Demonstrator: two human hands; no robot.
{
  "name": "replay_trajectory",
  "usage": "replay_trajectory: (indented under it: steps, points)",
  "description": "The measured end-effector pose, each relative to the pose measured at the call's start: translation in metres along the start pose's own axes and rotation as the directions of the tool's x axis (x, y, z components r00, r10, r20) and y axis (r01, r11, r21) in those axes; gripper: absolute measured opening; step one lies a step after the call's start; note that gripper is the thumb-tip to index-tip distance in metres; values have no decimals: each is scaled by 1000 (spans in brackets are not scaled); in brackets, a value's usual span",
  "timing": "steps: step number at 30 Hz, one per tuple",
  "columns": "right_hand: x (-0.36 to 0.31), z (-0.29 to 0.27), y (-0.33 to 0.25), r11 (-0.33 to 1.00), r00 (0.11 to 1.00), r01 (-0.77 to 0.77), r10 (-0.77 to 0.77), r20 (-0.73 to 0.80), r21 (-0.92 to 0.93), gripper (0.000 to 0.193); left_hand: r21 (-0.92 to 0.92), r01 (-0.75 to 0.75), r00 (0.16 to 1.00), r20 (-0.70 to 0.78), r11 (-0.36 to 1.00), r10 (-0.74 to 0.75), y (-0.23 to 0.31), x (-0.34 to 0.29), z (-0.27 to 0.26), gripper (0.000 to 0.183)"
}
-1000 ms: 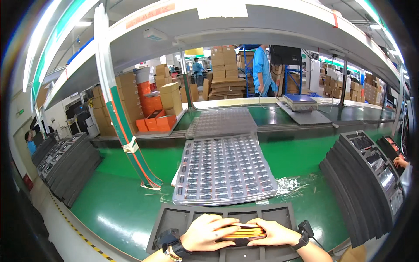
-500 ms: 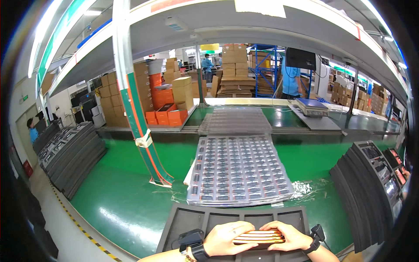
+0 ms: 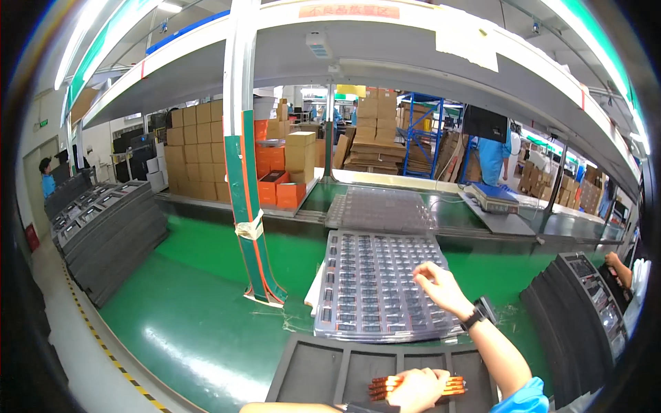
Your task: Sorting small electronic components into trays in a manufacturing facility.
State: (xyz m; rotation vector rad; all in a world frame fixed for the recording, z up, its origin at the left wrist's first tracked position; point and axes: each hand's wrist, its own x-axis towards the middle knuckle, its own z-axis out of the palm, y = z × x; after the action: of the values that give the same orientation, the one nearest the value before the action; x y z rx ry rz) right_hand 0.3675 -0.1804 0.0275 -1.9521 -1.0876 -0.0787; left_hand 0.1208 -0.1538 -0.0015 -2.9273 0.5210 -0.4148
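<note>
My left hand (image 3: 416,391) is closed around a small stack of thin, flat pieces with orange edges (image 3: 454,385). The stack sits low over a black foam tray (image 3: 313,368) divided into compartments, and the fingers cover its middle. My right hand (image 3: 441,289) hovers above the right part of a clear plastic blister tray (image 3: 372,282). Its fingers are bent and somewhat apart, with nothing visible in them. Rows of small dark parts fill the blister tray, which lies just beyond the foam tray.
Stacked black foam trays stand at left (image 3: 113,241) and right (image 3: 571,310). A green-and-white post (image 3: 246,186) rises left of the blister tray. More clear trays (image 3: 385,206) and a scale (image 3: 492,196) lie behind. A co-worker's hand (image 3: 620,268) is at far right.
My right hand has left the stack and moved up and forward over the blister tray. The left hand keeps hold of the orange-edged pieces. The view has shifted.
</note>
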Motion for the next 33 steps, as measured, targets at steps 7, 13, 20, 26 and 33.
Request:
replay_trajectory:
  steps: [7,13,20,26,33]
  points:
    - [127,50,108,700,960,196,-280,-11,-687,26,19,7,980,-197,1000,-3,-9,-3,24,66]
    - [177,85,142,634,988,143,-138,70,-760,38,-187,-75,996,-71,980,63,-12,-6,27,31]
    - [200,122,153,566,980,106,-201,-12,-818,25,-72,-129,991,-44,989,126,-22,-6,26,24]
    - [204,132,143,506,972,90,-231,-34,-858,17,-21,-185,983,-9,983,185,-25,-6,30,19]
    - [199,129,139,537,948,36,-284,-141,-843,13,32,-230,973,37,973,229,-17,-10,33,16]
